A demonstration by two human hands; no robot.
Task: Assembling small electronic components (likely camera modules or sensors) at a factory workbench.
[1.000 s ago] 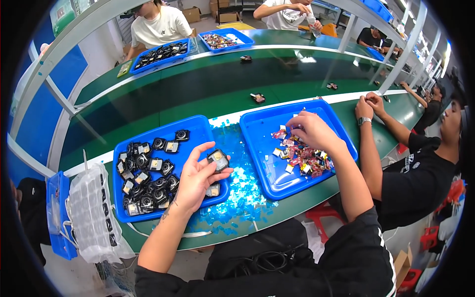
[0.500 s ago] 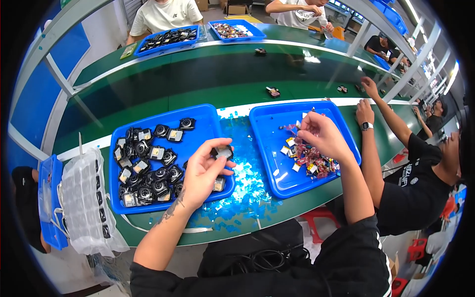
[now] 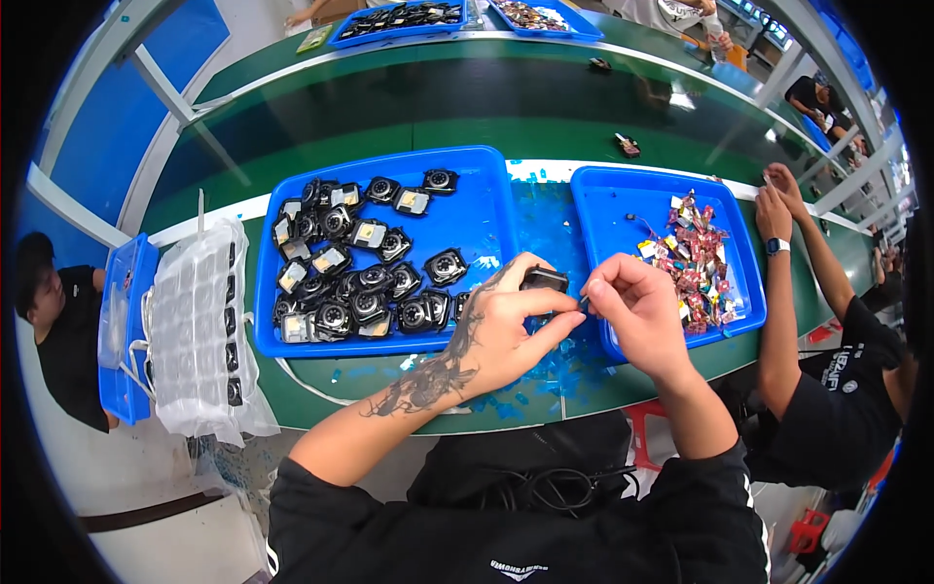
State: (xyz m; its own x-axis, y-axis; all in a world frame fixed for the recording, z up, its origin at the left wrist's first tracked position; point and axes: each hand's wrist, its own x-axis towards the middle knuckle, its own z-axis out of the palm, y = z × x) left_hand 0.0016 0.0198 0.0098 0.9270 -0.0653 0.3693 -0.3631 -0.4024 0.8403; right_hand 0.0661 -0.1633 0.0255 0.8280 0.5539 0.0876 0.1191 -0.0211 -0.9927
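Observation:
My left hand (image 3: 511, 326) holds a small black camera-like module (image 3: 545, 280) over the gap between two blue trays. My right hand (image 3: 632, 310) is pinched at the module's right side, fingertips touching it; what it pinches is too small to tell. The left blue tray (image 3: 477, 209) holds several black round-lens modules (image 3: 350, 268). The right blue tray (image 3: 623, 204) holds a pile of small red and white parts (image 3: 696, 258). Blue film scraps (image 3: 555, 375) litter the green bench under my hands.
A clear plastic blister tray (image 3: 199, 326) hangs over the bench's left edge beside a blue bin (image 3: 117, 341). A person in black sits at my right, hands (image 3: 778, 195) on the bench. Another person sits at far left. More blue trays (image 3: 404, 19) lie across the green conveyor (image 3: 389, 107).
My left hand lifted a module out of the left tray and moved right. My right hand left the right tray's parts and came to meet it between the trays.

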